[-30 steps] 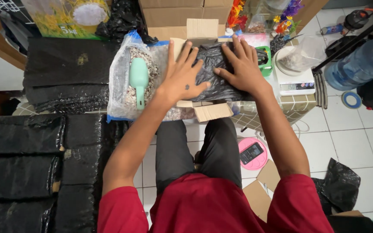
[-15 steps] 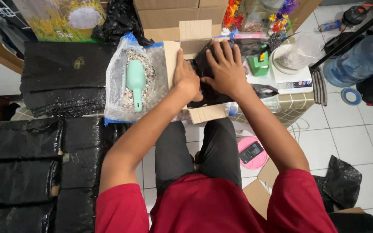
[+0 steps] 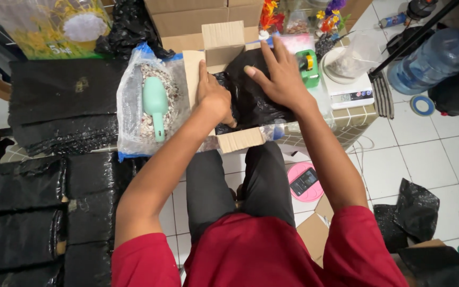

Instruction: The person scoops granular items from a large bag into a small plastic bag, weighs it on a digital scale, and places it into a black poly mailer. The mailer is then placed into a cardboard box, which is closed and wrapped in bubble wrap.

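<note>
Left hand gripping edge of black plastic bag inside open cardboard box. Right hand released, flat, pressing bag down. Mint scoop in clear bag beside box.

White square floor tiles are filling the right side of the room, catching even, soft light. A low tiled surface is standing at the middle, with a digital scale sitting on it. A large clear blue water bottle is lying at the upper right, near a roll of blue tape. Black plastic bags are lying stacked along the left, and cardboard boxes are rising at the top edge.
</note>
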